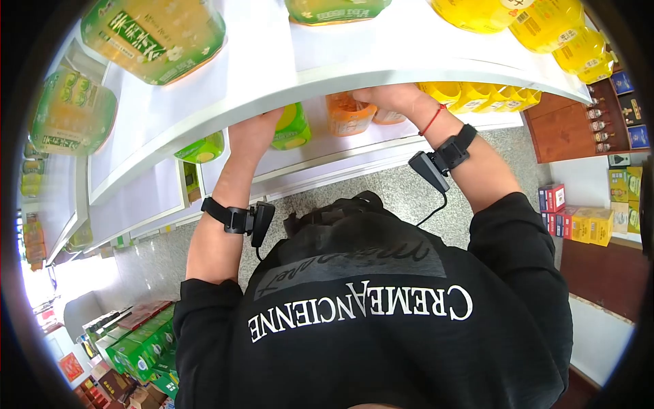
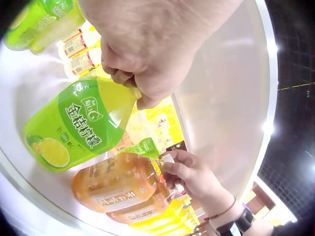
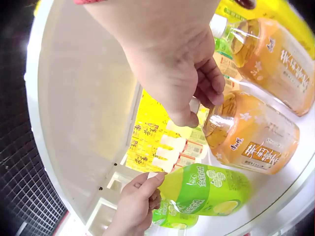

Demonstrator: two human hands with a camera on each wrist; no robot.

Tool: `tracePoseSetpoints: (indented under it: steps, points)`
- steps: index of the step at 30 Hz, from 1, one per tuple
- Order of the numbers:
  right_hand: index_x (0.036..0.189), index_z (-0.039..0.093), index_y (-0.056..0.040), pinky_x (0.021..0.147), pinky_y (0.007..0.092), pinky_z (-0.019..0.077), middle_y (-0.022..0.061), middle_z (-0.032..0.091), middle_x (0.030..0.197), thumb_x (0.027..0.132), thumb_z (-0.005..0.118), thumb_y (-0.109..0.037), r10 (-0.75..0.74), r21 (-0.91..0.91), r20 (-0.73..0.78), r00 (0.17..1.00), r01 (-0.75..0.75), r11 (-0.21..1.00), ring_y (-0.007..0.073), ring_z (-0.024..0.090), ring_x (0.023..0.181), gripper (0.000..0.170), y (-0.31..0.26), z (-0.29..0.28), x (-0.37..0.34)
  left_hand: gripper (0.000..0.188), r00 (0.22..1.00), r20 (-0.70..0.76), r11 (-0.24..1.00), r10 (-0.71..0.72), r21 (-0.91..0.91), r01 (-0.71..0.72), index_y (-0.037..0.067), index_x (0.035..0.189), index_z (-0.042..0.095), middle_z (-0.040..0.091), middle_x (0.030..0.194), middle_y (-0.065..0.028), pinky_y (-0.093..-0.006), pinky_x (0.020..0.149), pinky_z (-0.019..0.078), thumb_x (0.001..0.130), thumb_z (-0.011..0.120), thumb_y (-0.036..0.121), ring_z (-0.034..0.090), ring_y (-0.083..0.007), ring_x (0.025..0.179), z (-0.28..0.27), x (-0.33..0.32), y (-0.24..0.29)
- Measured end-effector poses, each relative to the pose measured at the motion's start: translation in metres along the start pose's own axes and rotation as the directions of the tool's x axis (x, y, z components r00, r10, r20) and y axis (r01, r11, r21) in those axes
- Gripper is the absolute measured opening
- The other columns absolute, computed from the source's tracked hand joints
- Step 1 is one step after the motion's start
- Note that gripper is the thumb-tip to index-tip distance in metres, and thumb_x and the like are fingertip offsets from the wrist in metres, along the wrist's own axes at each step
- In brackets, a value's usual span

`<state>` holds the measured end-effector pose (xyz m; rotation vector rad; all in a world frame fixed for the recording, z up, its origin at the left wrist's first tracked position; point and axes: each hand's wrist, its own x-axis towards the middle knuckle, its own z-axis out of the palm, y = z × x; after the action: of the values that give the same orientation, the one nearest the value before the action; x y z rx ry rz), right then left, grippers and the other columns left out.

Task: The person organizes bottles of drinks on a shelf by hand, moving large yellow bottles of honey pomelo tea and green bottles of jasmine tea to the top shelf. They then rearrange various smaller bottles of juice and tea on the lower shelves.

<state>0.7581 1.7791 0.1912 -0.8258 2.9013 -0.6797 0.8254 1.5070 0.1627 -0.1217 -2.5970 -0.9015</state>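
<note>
My left hand (image 2: pixel 147 59) grips the neck of a bottle of yellow-green lemon drink (image 2: pixel 78 128) with a green label, tilted in the left wrist view. A little to its right, my right hand (image 3: pixel 170 73) pinches the white cap of a bottle of orange jasmine tea (image 3: pixel 253 137). Both bottles stand at the front of a lower shelf, under the upper shelf board (image 1: pixel 259 75). In the head view that board's edge hides part of my fingers and the bottle tops. A second orange tea bottle (image 3: pixel 280 59) is beside the held one.
Several yellow bottles (image 1: pixel 470 95) line the lower shelf to the right. Large green-labelled bottles (image 1: pixel 160 37) stand on the board above. Another lemon drink bottle (image 1: pixel 201 146) is left of my left hand. White-capped bottles (image 2: pixel 81 54) sit deeper inside. Boxes (image 1: pixel 593 225) are stacked at far right.
</note>
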Motion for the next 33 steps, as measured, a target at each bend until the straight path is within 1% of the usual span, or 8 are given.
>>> tracePoseSetpoints:
  steps: [12,14,15,17,20,23,26,33]
  points:
    - [0.109,0.066,-0.0045,0.085,0.0373,0.0511,0.0156,0.069,0.100,0.078,0.071,-0.027,-0.068,0.106,0.013,0.998,0.067,0.992,0.0301,0.065,0.093,0.038,0.011,-0.009,-0.007,0.040,0.997,0.074,0.999,-0.038,0.010,0.037,0.006,0.113,0.067,0.069,0.103,-0.0153,-0.0371,0.085,0.0490,0.083,0.067,0.033,0.065,-0.0311,0.098,0.016,0.004,0.034]
    - [0.106,0.067,-0.0038,0.084,0.0374,0.0512,0.0157,0.069,0.098,0.079,0.072,-0.027,-0.188,0.110,-0.280,0.941,0.226,0.968,0.0307,0.065,0.093,0.037,0.024,-0.013,-0.010,0.041,0.990,0.091,0.994,-0.111,0.020,0.109,0.005,0.113,0.066,0.069,0.102,-0.0162,-0.0374,0.085,0.0491,0.082,0.067,0.032,0.065,-0.0319,0.098,0.017,0.005,0.040]
    - [0.106,0.067,-0.0038,0.084,0.0374,0.0512,0.0157,0.069,0.098,0.079,0.072,-0.027,-0.188,0.109,-0.279,0.942,0.225,0.968,0.0307,0.065,0.093,0.037,0.028,-0.022,-0.015,0.041,0.990,0.092,0.994,-0.111,0.020,0.109,0.005,0.113,0.066,0.069,0.102,-0.0162,-0.0374,0.085,0.0491,0.082,0.067,0.032,0.065,-0.0319,0.098,0.017,0.006,0.041]
    - [0.104,0.067,-0.0037,0.084,0.0376,0.0512,0.0154,0.069,0.096,0.078,0.072,-0.028,-0.223,-0.120,-0.472,0.853,0.188,0.975,0.0312,0.065,0.092,0.036,0.035,-0.047,-0.027,0.041,0.984,0.128,0.992,-0.128,0.037,0.124,0.005,0.113,0.066,0.069,0.103,-0.0159,-0.0376,0.085,0.0493,0.083,0.067,0.033,0.065,-0.0324,0.097,0.019,0.007,0.041]
    - [0.108,0.066,-0.0043,0.086,0.0394,0.0510,0.0167,0.067,0.103,0.078,0.072,-0.030,-0.224,-0.288,-0.406,0.886,0.109,0.951,0.0330,0.064,0.096,0.040,0.054,-0.054,-0.036,0.042,0.987,0.112,0.992,-0.116,0.069,0.109,0.005,0.112,0.066,0.069,0.103,-0.0168,-0.0383,0.084,0.0495,0.083,0.066,0.035,0.065,-0.0328,0.097,0.022,0.007,0.040]
    - [0.114,0.064,-0.0043,0.088,0.0413,0.0508,0.0185,0.065,0.110,0.078,0.073,-0.030,-0.113,-0.233,-0.264,0.958,0.050,0.971,0.0348,0.062,0.100,0.045,0.064,-0.043,-0.038,0.040,0.988,0.071,0.988,-0.140,0.072,0.135,0.006,0.108,0.068,0.070,0.089,-0.0160,-0.0398,0.075,0.0504,0.083,0.067,0.038,0.066,-0.0328,0.081,0.025,0.005,0.041]
    - [0.118,0.061,-0.0037,0.090,0.0426,0.0501,0.0198,0.062,0.115,0.077,0.074,-0.030,-0.087,-0.221,-0.244,0.966,0.032,0.975,0.0359,0.061,0.104,0.051,0.076,-0.032,-0.035,0.041,0.939,0.157,0.945,-0.307,0.168,0.281,0.004,0.105,0.068,0.069,0.084,-0.0171,-0.0389,0.073,0.0500,0.082,0.068,0.037,0.065,-0.0323,0.078,0.029,0.005,0.027]
    - [0.118,0.060,-0.0019,0.093,0.0415,0.0496,0.0207,0.063,0.115,0.076,0.074,-0.027,-0.024,-0.175,-0.166,0.986,-0.006,0.984,0.0353,0.061,0.105,0.051,0.084,-0.032,-0.029,0.039,0.933,0.133,0.942,-0.333,0.088,0.324,0.003,0.105,0.068,0.070,0.084,-0.0138,-0.0351,0.071,0.0496,0.084,0.068,0.036,0.066,-0.0256,0.075,0.027,-0.001,0.039]
